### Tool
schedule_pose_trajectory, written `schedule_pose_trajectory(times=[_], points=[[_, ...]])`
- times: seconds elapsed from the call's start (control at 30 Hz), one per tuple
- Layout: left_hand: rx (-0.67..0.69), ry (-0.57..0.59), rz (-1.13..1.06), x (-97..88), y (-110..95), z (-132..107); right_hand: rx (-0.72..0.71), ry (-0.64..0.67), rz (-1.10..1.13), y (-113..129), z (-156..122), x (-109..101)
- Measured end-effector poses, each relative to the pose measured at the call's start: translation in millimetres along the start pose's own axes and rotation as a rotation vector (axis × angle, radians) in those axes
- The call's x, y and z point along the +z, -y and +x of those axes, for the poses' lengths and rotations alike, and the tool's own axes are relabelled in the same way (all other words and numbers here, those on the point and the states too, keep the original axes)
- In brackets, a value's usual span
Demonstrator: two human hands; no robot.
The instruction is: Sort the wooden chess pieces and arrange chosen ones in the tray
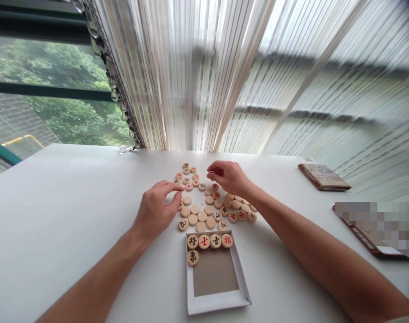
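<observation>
Round wooden Chinese chess pieces (201,216) lie in a loose spread on the white table, some showing red or black characters, others plain side up. My left hand (157,204) is at the left edge of the spread, index finger and thumb curved with their tips close together; I see no piece between them. Above the table, beyond the pieces on the right, my right hand (229,175) has loosely bent fingers with a small gap and nothing visible in them. A shallow white box (219,298) nearest me holds several pieces, a row along its far side and a black-marked piece (193,257) below.
On the right of the white table (69,224) lie a brown flat box (324,176) and, nearer, a brown box lid (359,231), partly blurred out. String curtains (191,89) hang behind the table's far edge, beside a window at left.
</observation>
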State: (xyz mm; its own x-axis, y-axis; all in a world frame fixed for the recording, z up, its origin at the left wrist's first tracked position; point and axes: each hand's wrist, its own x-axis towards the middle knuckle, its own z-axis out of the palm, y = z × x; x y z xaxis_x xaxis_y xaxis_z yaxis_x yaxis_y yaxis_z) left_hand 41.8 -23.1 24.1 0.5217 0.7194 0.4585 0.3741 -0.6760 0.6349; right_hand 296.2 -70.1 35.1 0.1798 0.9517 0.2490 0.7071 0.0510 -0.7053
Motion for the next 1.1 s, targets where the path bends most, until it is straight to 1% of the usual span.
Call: schedule_pose_trajectory(times=[0.07, 0.13, 0.2, 0.27, 0.33, 0.37, 0.4, 0.47, 0.57, 0.73, 0.83, 0.93, 1.03, 1.1], points=[[-0.014, 0.004, -0.064, -0.8, -3, -1, 0.02, 0.001, 0.129, 10, -10, -4], [-0.029, 0.029, -0.151, -0.5, -7, -2, 0.024, 0.033, 0.25, 23, -27, -6], [-0.045, 0.083, -0.252, 0.6, -13, -4, 0.022, 0.062, 0.347, 36, -49, -5], [-0.055, 0.151, -0.34, 1.9, -20, -8, 0.053, 0.068, 0.448, 47, -74, -1], [-0.07, 0.228, -0.434, 3.1, -28, -13, 0.188, 0.061, 0.735, 55, -97, 2], [-0.085, 0.272, -0.492, 3.7, -32, -16, 0.242, 0.05, 0.836, 57, -106, 3], [-0.114, 0.32, -0.578, 4.2, -36, -19, 0.284, 0.051, 0.907, 59, -114, 4], [-0.178, 0.407, -0.726, 5.4, -44, -24, 0.323, 0.026, 0.974, 59, -125, 6], [-0.246, 0.458, -0.813, 7.2, -51, -29, 0.334, -0.015, 0.999, 57, -132, 11], [-0.309, 0.443, -0.801, 8.9, -57, -32, 0.316, -0.057, 0.991, 55, -142, 17], [-0.301, 0.416, -0.786, 10.2, -59, -32, 0.281, -0.107, 0.965, 57, -147, 16], [-0.281, 0.388, -0.763, 12.0, -60, -33, 0.216, -0.139, 0.881, 59, -150, 13], [-0.218, 0.337, -0.719, 12.9, -61, -35, 0.151, -0.178, 0.768, 59, -151, 11], [-0.177, 0.32, -0.682, 12.4, -62, -37, 0.113, -0.198, 0.736, 58, -152, 10]])
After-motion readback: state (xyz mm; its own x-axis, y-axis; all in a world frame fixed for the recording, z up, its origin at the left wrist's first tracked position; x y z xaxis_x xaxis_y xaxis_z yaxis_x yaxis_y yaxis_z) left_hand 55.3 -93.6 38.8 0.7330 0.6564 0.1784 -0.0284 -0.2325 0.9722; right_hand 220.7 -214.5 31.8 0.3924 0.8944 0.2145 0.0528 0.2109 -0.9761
